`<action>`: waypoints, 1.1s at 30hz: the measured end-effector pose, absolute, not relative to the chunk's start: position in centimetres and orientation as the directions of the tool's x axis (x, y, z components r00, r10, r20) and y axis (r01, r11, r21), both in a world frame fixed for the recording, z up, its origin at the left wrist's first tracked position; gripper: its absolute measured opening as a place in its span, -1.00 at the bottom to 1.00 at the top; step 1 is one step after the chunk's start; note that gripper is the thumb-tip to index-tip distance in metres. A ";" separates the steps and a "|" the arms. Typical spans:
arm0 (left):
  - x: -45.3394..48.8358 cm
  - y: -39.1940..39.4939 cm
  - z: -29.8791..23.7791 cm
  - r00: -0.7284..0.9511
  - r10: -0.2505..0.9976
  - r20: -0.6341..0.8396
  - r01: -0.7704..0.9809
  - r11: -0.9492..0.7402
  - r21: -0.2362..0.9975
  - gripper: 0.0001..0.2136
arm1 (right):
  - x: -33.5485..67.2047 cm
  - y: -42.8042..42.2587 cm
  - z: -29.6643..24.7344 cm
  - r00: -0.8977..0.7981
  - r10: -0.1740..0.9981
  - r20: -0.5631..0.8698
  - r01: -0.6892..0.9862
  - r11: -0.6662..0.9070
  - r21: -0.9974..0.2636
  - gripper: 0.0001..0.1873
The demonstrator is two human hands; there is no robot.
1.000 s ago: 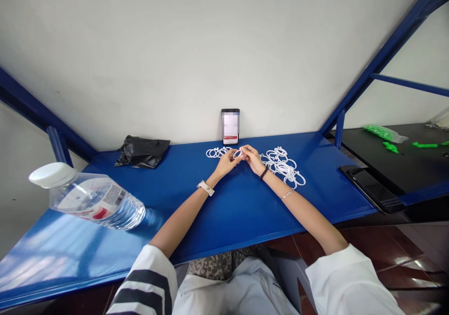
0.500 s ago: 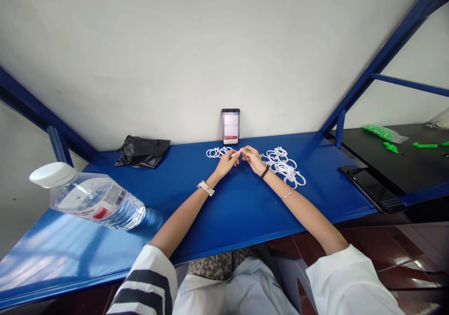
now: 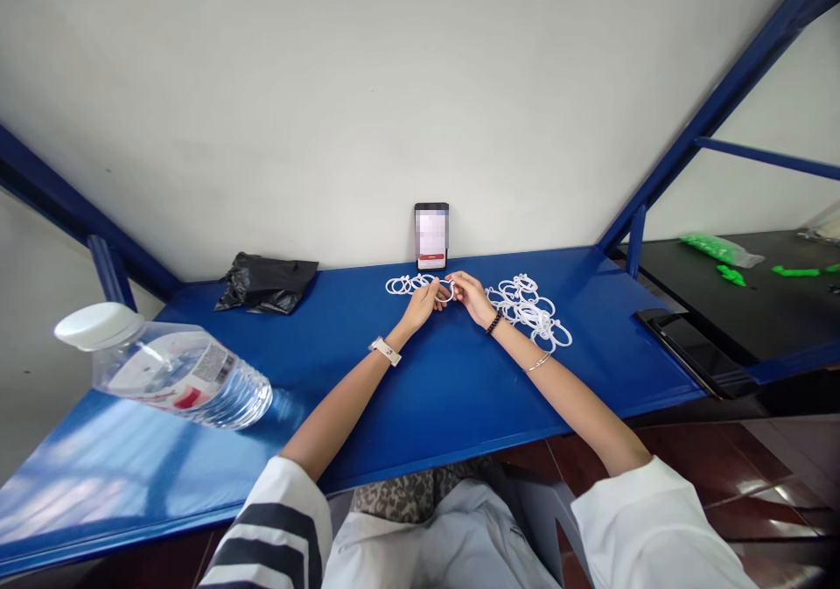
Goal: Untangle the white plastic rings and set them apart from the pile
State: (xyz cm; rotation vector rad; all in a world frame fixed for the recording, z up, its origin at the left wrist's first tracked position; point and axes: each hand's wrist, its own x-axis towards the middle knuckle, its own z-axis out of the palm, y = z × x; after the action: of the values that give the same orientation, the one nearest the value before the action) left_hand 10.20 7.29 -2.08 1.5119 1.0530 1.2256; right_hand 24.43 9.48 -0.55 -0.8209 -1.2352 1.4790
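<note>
Between my hands is a white plastic ring [image 3: 445,298], its curve facing me. My left hand [image 3: 423,304] pinches the ring's left side, and my right hand [image 3: 471,296] has its fingers closed on the right side. Just behind my left hand, several similar white rings [image 3: 397,286] lie in a short row. To the right of my right hand spreads a loose pile of white rings [image 3: 527,311], overlapping one another. Part of the held ring is hidden by my fingers.
A phone [image 3: 431,237] leans upright on the wall behind my hands. Left are a black plastic bag [image 3: 266,283] and a large water bottle [image 3: 171,370]. A dark phone-like object [image 3: 682,351] lies at the table's right edge; green pieces [image 3: 722,249] are on the black table beyond.
The held ring has turned, so its round loop now shows between my hands instead of a thin edge. Both hands stay in nearly the same place.
</note>
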 end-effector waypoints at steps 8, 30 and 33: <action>10.2 7.2 -1.9 0.123 0.965 0.231 0.052 -0.239 0.970 -0.40 | 24.4 9.8 -0.9 -0.288 0.953 0.093 -0.309 -0.001 -0.951 -0.80; 10.2 7.4 -2.2 0.131 0.967 0.217 0.064 -0.227 0.972 -0.44 | 24.5 9.6 -0.7 -0.299 0.949 0.098 -0.308 0.002 -0.951 -0.65; 10.2 7.4 -2.2 0.135 0.966 0.221 0.063 -0.231 0.971 -0.44 | 24.5 9.6 -0.6 -0.298 0.950 0.094 -0.296 0.002 -0.955 -0.65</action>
State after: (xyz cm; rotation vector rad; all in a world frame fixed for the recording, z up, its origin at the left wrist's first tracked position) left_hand 10.15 7.38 -2.19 1.4924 1.0529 1.2386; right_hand 24.47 9.56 -0.62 -0.7847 -1.2224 1.5210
